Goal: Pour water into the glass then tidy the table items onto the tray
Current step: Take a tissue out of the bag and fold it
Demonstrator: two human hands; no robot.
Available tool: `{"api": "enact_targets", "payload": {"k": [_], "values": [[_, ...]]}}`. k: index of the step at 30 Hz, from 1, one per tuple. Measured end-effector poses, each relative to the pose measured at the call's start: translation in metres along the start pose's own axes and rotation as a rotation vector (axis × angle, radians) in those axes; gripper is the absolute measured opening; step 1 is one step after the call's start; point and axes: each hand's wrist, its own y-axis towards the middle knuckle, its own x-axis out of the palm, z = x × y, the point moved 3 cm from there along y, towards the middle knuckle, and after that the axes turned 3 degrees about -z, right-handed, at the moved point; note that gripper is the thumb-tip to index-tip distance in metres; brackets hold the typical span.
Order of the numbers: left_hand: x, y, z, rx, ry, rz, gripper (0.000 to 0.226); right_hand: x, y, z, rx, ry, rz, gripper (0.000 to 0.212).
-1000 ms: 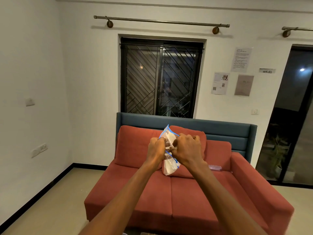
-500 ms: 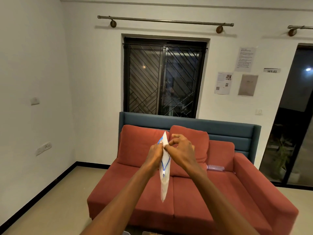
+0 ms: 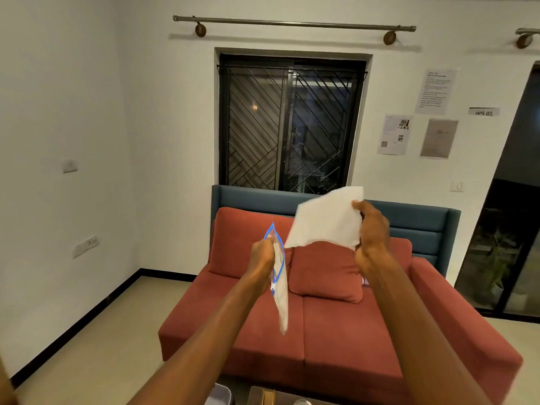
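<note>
Two bare arms reach forward at chest height in a living room. The left hand [image 3: 263, 254] pinches the rim of a clear zip bag [image 3: 280, 290] with a blue seal; the bag hangs down, its mouth gaping open at the top. The right hand [image 3: 370, 232] is raised a little higher and grips the edge of a white napkin [image 3: 325, 222], which spreads out to the left, clear of the bag. The two hands are apart, the napkin's lower corner near the bag's mouth. Behind them stands a red sofa [image 3: 336, 325] with a teal back panel, under a dark barred window [image 3: 292, 124]. Papers [image 3: 434, 92] are stuck on the wall to the right. At the bottom edge, part of a counter [image 3: 260, 396] shows, its items too cropped to identify.
</note>
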Motion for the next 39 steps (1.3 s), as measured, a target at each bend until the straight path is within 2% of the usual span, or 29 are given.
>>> {"api": "enact_targets", "payload": {"k": [3,5,7,10,12,14,18,22,24,28,33,36,39], "values": [[0.001,-0.004,0.000,-0.021,-0.034,-0.010,0.028,-0.014,0.010,-0.003,-0.136,-0.131,0.076,0.011],[0.003,-0.007,0.000,-0.032,-0.060,-0.020,0.035,-0.021,0.011,-0.001,-0.291,-0.340,0.097,0.004],[0.007,-0.007,-0.001,-0.034,-0.067,-0.036,0.039,-0.024,0.005,0.008,-0.454,-0.617,0.063,0.016],[0.020,-0.009,-0.004,-0.046,-0.089,-0.053,0.041,-0.016,-0.014,0.036,-0.569,-1.087,-0.168,0.037],[0.028,-0.012,-0.007,-0.066,-0.139,-0.065,0.040,-0.007,-0.028,0.060,-0.521,-1.198,-0.439,0.038],[0.032,-0.016,-0.008,-0.094,-0.223,-0.058,0.034,-0.002,-0.039,0.080,-0.463,-1.177,-0.618,0.030],[0.025,-0.016,-0.010,-0.141,-0.335,0.066,0.026,-0.007,-0.052,0.100,-0.451,-1.067,-0.671,0.032],[0.017,-0.015,-0.014,-0.172,-0.408,0.226,0.040,-0.011,-0.065,0.108,-0.411,-0.960,-0.754,0.045],[0.013,-0.011,-0.019,-0.158,-0.335,0.242,0.047,-0.012,-0.072,0.110,-0.438,-0.949,-0.779,0.046],[0.009,-0.007,-0.034,-0.177,-0.244,0.280,0.055,-0.019,-0.079,0.116,-0.558,-1.017,-0.650,0.041],[0.017,-0.010,-0.052,-0.220,-0.538,0.263,0.054,-0.031,-0.077,0.126,-0.665,-1.010,-0.479,0.010],[0.014,-0.021,-0.065,-0.178,-0.523,0.194,0.058,-0.047,-0.070,0.134,-0.553,-0.897,-0.446,0.016],[0.003,-0.033,-0.078,0.022,-0.442,0.132,0.026,-0.068,-0.061,0.142,-0.363,-0.762,-0.475,0.012]]}}
